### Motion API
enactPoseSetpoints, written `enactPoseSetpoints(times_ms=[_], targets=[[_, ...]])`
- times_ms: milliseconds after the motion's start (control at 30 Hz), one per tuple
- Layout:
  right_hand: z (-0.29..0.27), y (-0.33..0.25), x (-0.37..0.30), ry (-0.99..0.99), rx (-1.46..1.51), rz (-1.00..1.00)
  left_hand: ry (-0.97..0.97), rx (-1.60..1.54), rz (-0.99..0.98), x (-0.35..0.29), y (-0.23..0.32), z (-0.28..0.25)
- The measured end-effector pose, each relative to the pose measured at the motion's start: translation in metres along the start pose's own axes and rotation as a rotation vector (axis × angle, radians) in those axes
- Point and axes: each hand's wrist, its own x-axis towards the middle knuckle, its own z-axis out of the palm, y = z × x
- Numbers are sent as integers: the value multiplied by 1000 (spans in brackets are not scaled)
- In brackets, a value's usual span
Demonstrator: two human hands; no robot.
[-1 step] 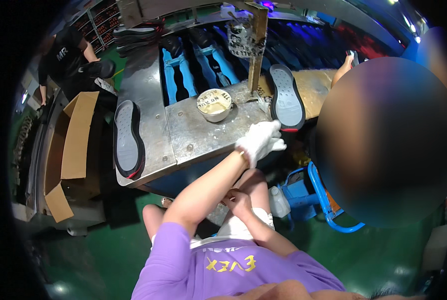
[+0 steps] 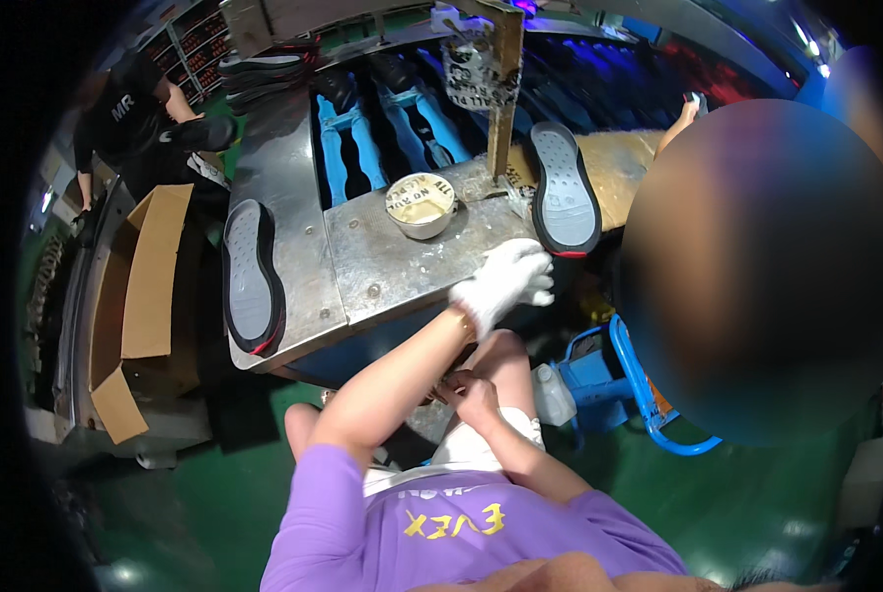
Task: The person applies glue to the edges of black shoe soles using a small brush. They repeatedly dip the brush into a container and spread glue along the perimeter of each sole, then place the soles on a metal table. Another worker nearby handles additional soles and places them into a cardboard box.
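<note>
Left grip, white-gloved, is loose with nothing visible in it, just beside the near end of a grey-and-black sole on the metal tabletop. Right grip, bare, rests at the lap; whether it clasps anything, I cannot tell. Leftward sit a round tub and, farther, another sole.

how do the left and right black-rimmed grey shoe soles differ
The left black-rimmed grey shoe sole lies well away from the white-gloved left hand; the right sole lies close to it. The left sole's red edging slants; the right sole's lies nearly level. Both have dotted grey tops and black rims.
</note>
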Motion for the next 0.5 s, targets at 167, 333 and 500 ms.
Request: enactPoseSetpoints(times_ms=[167,333,500], targets=[[-5,-11,7,-6,-29,-71,502,1168,972,-118,60,-116],[5,-13,4,-50,-11,-71,1318,1540,179,-207,102,-325],[5,-11,5,-54,-9,-36,1177,1031,-250,-231,68,-419]])
